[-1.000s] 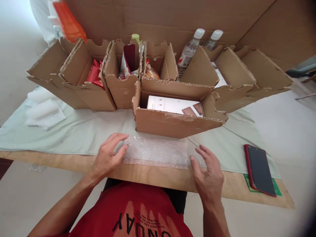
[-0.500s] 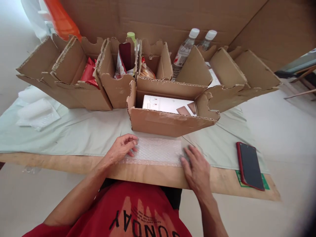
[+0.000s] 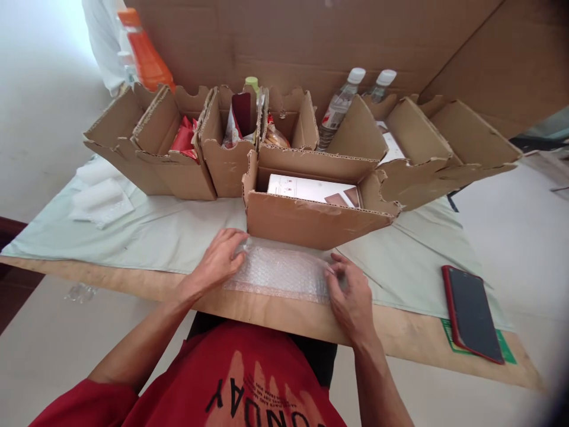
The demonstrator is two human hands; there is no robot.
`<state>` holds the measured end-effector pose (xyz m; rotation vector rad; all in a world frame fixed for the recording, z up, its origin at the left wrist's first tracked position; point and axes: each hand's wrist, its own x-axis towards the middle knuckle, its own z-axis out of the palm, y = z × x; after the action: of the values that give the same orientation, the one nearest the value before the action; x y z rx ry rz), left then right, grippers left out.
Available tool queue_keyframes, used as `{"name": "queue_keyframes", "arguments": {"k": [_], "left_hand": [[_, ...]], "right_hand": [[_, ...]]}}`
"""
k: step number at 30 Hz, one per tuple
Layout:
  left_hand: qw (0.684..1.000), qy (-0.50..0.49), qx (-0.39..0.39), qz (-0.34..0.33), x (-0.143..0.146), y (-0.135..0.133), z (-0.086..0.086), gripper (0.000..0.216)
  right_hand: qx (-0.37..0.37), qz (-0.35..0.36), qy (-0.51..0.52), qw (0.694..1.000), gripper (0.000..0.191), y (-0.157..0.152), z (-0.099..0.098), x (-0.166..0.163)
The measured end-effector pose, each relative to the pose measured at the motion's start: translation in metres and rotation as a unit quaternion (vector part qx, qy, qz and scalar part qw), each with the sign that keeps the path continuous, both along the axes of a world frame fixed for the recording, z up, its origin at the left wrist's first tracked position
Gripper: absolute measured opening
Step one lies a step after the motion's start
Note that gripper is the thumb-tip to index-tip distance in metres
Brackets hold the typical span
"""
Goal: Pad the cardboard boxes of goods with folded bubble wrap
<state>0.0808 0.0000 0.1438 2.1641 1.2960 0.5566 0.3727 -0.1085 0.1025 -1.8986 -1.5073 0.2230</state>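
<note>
A clear bubble-wrap bag (image 3: 284, 271) lies near the table's front edge. My left hand (image 3: 220, 258) rests at its left end, thumb and forefinger visibly apart beside the upper left corner. With the thumb and fingers of my right hand (image 3: 351, 293), I pinch the bag's right edge, which is raised a little. Just beyond the bag stands a low cardboard box (image 3: 311, 222) holding a white box with brown pictures (image 3: 311, 188). The undersides of both hands are hidden.
Behind stands a row of cardboard bins (image 3: 173, 175) with red packets (image 3: 184, 137) and other goods. Bottles, including an orange one (image 3: 151, 59), rise at the back. Folded bubble wrap (image 3: 102, 201) lies left; a red-cased phone (image 3: 473, 314) lies right.
My right hand has closed on the bag's right edge, which now lifts slightly. My left hand has shifted toward the upper left corner. The view has swung a little left and up.
</note>
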Motion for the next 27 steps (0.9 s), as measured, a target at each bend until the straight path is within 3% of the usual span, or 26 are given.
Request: {"name": "queue_keyframes", "arguments": {"k": [4,8,10,13,16,18,20,22,24,27], "left_hand": [[0.998,0.055,0.002,-0.029,0.006,0.008,-0.016,0.054],[0.998,0.05,-0.015,-0.017,-0.004,-0.001,-0.012,0.023],[0.999,0.037,-0.021,-0.009,-0.023,-0.013,-0.003,0.009],[0.994,-0.031,-0.09,0.06,-0.062,-0.041,0.008,0.01],[0.945,-0.169,-0.232,0.156,-0.091,-0.067,0.01,0.021],[0.901,-0.246,-0.288,0.211,-0.098,-0.077,0.006,0.047],[0.867,-0.3,-0.3,0.261,-0.097,-0.082,0.0,0.083],[0.847,-0.336,-0.297,0.284,-0.094,-0.083,-0.005,0.104],[0.837,-0.353,-0.309,0.282,-0.092,-0.084,-0.008,0.104],[0.82,-0.359,-0.343,0.283,-0.094,-0.085,-0.011,0.078]], "right_hand": [[0.042,-0.013,0.024,0.999,0.016,-0.01,0.015,-0.002],[0.094,-0.017,0.006,0.995,0.013,-0.013,0.04,-0.014],[0.131,0.037,-0.03,0.99,0.009,-0.011,0.058,-0.028],[0.218,0.174,-0.071,0.958,0.033,0.004,0.088,-0.06],[0.292,0.302,-0.101,0.902,0.043,0.043,0.111,-0.106],[0.316,0.341,-0.138,0.875,0.039,0.074,0.121,-0.136],[0.316,0.344,-0.171,0.868,0.038,0.099,0.123,-0.156],[0.294,0.339,-0.173,0.877,0.042,0.107,0.117,-0.159],[0.245,0.354,-0.15,0.89,0.049,0.097,0.102,-0.147],[0.106,0.396,-0.143,0.901,0.065,0.062,0.07,-0.118]]}}
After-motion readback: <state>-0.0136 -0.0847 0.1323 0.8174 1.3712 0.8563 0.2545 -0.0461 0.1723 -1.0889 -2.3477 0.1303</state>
